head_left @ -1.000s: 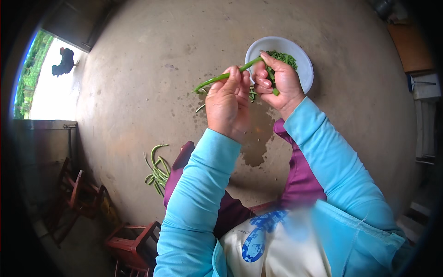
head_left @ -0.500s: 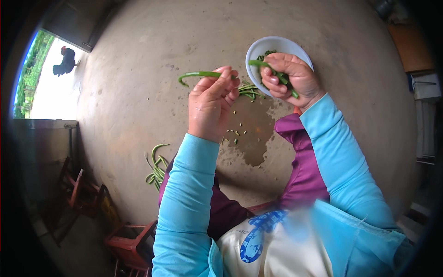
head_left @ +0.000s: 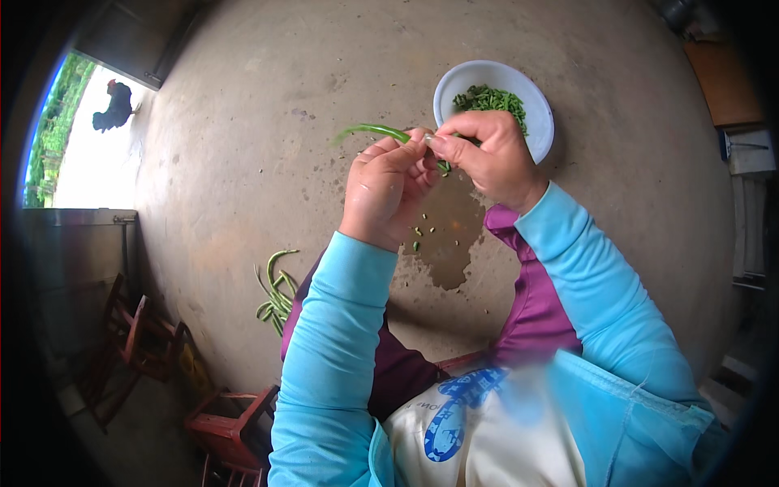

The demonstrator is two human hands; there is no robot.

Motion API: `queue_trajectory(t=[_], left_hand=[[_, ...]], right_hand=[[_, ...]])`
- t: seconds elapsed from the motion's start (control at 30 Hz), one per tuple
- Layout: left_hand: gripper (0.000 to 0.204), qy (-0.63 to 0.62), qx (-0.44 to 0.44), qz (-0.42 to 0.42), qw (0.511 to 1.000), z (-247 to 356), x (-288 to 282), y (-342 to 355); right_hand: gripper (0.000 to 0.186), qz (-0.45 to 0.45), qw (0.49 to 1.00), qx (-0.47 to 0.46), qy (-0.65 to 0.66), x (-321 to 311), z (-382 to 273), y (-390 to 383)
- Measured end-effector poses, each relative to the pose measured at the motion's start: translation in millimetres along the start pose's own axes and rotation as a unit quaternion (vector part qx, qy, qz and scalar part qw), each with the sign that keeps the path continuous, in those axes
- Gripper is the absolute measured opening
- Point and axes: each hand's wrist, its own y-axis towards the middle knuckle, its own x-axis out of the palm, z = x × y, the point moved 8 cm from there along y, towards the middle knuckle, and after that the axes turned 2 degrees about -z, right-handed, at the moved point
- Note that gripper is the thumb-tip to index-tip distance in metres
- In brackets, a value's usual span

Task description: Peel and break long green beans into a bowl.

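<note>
My left hand [head_left: 381, 183] pinches a long green bean [head_left: 369, 130], whose curved tip sticks out to the upper left. My right hand [head_left: 487, 158] is closed at the bean's other end, thumb against the left fingertips; short green pieces show partly behind its fingers. Just beyond it, a white bowl [head_left: 538, 126] on the floor holds chopped green pieces [head_left: 495, 101]. Small green bits [head_left: 417, 244] lie scattered on a wet patch [head_left: 446, 264] below my hands. A bunch of whole beans [head_left: 277, 304] lies beside my left leg.
Red wooden chairs [head_left: 223, 422] stand at the lower left. A black hen [head_left: 114, 105] stands in the bright doorway [head_left: 77, 162]. Along the right wall are a brown board [head_left: 718, 77] and a pale object [head_left: 746, 150]. The concrete floor [head_left: 235, 122] surrounds my bent legs.
Since half a second ago my right hand has moved left from over the bowl to meet my left hand, uncovering the chopped pieces. My left hand has shifted slightly right with the bean.
</note>
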Motion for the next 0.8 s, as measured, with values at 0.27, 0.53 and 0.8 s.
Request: queue_trajectory(t=[0.27, 0.53, 0.8], left_hand=[[0.014, 0.048, 0.062, 0.020, 0.997, 8, 5, -5], [0.016, 0.287, 0.170, -0.006, 0.943, 16, 19, -8], [0.019, 0.245, 0.120, 0.000, 0.962, 8, 16, -11]], right_hand=[[0.015, 0.097, 0.920, 0.147, 0.349, -38, 33, 5], [0.019, 0.010, 0.955, 0.193, 0.227, -1, 28, -10], [0.013, 0.049, 0.978, 0.159, 0.123, -17, 33, -5]])
